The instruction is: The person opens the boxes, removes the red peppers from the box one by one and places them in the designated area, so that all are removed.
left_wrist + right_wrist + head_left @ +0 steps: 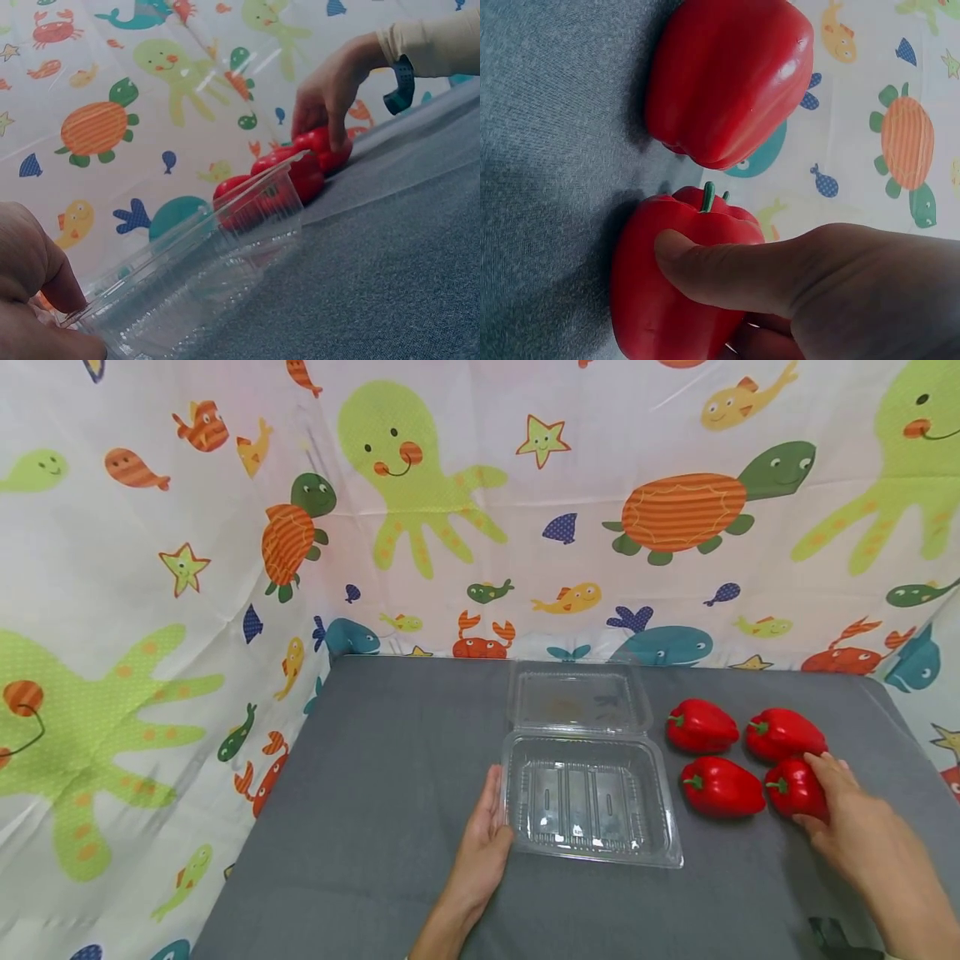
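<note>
A clear plastic clamshell container [517,839] lies with its lid [577,700] folded back behind it; nothing lies inside. My left hand [480,843] pinches the container's left rim, the thumb on top, as the left wrist view also shows. To the right, my right hand [862,822] grips the front right red bell pepper [795,789]. In the right wrist view, the thumb [720,270] presses this pepper's side below its green stem, while the other fingers are partly hidden behind it. Beside it on the left is another red bell pepper [722,787].
Two more red bell peppers, one at back left [702,725] and one at back right [783,733], lie behind the front pair. The grey cloth-covered table [375,793] meets a sea-animal print curtain [450,527] at the back and left. A dark band [401,84] circles the right wrist.
</note>
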`<state>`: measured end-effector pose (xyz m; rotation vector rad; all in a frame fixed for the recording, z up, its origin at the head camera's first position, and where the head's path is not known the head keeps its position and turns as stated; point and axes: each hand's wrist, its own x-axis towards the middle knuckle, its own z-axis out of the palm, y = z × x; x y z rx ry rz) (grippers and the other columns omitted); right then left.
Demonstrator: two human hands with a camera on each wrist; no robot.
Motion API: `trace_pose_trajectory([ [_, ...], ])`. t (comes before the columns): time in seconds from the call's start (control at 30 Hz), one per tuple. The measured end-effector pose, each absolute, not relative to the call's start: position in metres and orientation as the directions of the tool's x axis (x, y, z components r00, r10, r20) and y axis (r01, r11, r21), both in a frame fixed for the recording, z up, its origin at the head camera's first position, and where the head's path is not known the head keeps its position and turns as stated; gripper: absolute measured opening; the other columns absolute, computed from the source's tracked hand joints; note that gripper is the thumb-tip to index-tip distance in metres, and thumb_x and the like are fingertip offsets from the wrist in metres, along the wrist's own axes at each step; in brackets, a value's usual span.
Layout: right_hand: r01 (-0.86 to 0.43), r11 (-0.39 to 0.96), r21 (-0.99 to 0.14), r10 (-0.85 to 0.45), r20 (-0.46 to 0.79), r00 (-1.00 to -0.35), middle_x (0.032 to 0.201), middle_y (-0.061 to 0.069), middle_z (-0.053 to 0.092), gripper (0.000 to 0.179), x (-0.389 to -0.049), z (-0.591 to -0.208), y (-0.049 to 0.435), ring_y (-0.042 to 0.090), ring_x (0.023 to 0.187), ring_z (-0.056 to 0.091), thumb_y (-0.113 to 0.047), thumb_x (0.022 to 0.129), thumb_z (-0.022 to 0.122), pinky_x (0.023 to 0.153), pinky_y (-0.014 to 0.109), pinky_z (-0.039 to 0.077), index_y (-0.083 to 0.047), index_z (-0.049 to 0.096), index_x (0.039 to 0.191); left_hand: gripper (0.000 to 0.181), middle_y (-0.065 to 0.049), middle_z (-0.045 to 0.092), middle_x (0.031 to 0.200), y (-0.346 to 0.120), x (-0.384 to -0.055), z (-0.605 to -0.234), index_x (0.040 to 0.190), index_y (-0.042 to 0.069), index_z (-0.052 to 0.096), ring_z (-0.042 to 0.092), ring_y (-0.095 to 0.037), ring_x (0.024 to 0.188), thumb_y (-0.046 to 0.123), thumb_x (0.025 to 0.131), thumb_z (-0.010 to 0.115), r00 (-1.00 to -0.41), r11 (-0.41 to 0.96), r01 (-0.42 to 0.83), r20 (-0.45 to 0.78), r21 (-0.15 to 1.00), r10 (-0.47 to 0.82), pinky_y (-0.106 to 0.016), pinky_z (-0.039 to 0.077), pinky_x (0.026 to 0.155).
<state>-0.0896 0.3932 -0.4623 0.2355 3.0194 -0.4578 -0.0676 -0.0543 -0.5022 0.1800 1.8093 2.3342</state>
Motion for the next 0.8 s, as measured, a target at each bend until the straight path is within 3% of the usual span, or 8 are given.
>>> trace_pose_trajectory([
  [0.37,0.129,0.945,-0.301,0.101,-0.105,-0.989,0.163,0.040,0.011,0.120,-0.094,-0.463,0.395,0.060,0.151,0.009,-0.001,0.075,0.090,0.094,0.083,0.036,0.009,0.008,0.163,0.089,-0.006,0.001,0.179,-0.055,-0.070,-0.500,0.170,0.009,0.003,0.001,-0.013,0.162,-0.018,0.092,0.034,-0.978,-0.233,-0.068,-0.019,0.970,0.209,-0.023,0.012,0.126],
  [0.8,0.141,0.950,-0.278,0.095,-0.174,-0.980,0.156,0.047,0.014,0.123,-0.091,-0.449,0.392,0.066,0.144,0.017,-0.012,0.076,0.093,0.089,0.083,0.040,0.009,0.008,0.163,0.086,-0.008,0.005,0.178,-0.055,-0.073,-0.499,0.170,0.009,0.005,0.004,-0.015,0.162,-0.013,0.096,0.041,-0.979,-0.225,-0.093,-0.048,0.970,0.198,-0.019,0.017,0.124],
])
